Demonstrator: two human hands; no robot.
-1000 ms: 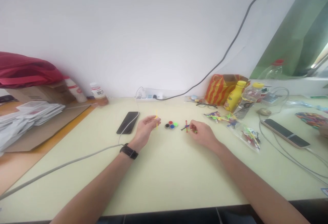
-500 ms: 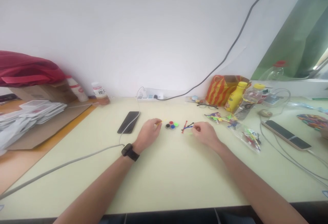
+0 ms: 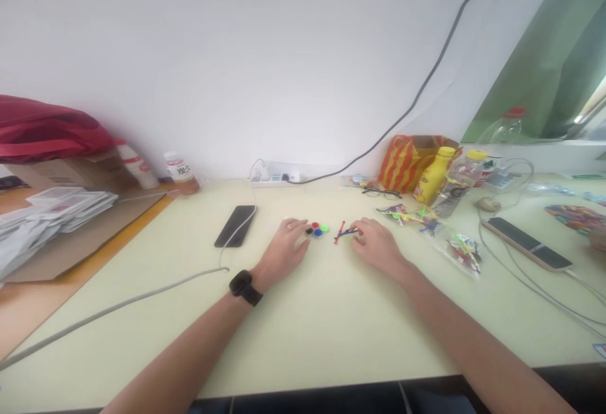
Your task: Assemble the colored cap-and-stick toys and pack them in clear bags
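Observation:
My left hand (image 3: 286,251) is open over the table, thumb and forefinger apart, its fingertips beside a small black round piece (image 3: 309,231). Close to that piece lie a red (image 3: 315,226), a blue (image 3: 318,233) and a green round piece (image 3: 324,228). My right hand (image 3: 379,247) is curled, with a gap between thumb and forefinger, at the right end of some thin plastic sticks. A red stick (image 3: 341,228) and a blue stick (image 3: 347,232) show there; the fingers partly hide the far ends.
A phone (image 3: 235,226) with a cable lies left of my hands. Bags of coloured plastic pieces (image 3: 461,253), glasses (image 3: 381,194), a yellow bottle (image 3: 435,177) and a striped bag (image 3: 400,165) are at the right. Farther right lies another phone (image 3: 528,243).
My left hand has moved right to the round pieces and its fingers have spread; the yellow piece in it no longer shows. My right hand's fingers have loosened at the sticks.

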